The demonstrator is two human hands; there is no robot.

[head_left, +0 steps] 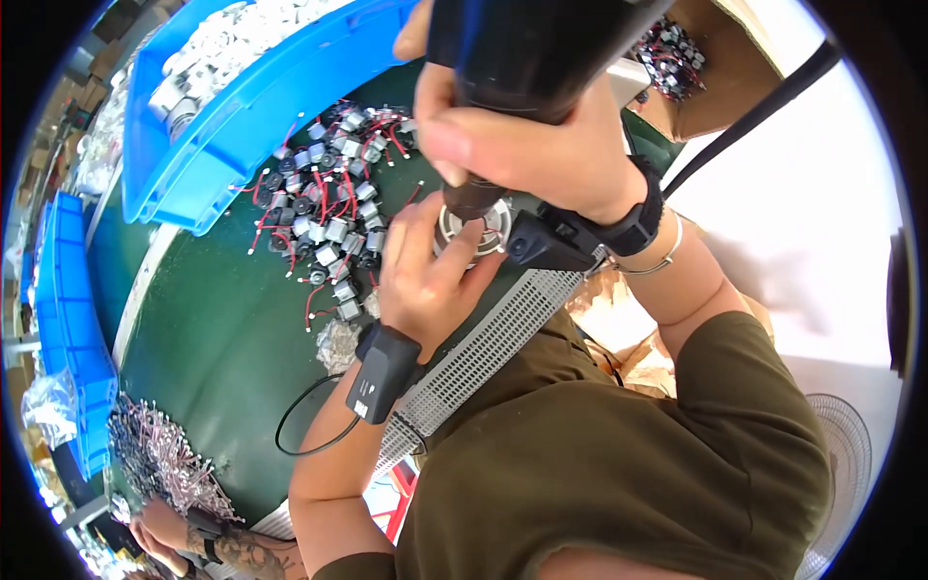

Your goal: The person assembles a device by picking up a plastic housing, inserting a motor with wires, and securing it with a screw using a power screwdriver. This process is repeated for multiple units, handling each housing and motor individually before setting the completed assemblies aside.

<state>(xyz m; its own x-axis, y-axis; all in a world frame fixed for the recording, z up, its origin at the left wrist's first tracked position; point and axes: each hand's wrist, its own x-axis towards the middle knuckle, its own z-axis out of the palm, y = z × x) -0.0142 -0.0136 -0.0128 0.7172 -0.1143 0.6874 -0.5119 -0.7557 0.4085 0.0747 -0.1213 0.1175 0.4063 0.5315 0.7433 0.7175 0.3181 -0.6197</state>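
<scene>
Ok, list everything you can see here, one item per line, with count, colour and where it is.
tool: one, black, upright over the round part, gripped by the right hand
round part: one, silver, at the table's near edge under the tool tip
small motors: a heap, grey and black with red wires, on the table
table: one, green
bins: several, blue, far side and left
wire pile: one, pinkish, lower left
fan: one, white, lower right
another person's hand: bottom left
left hand: holding the round part
right hand: around the tool

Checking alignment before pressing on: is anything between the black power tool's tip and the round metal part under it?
Nothing visible. The black power tool, gripped by the right hand, meets the round metal part directly; the left hand steadies that part from the side.
</scene>
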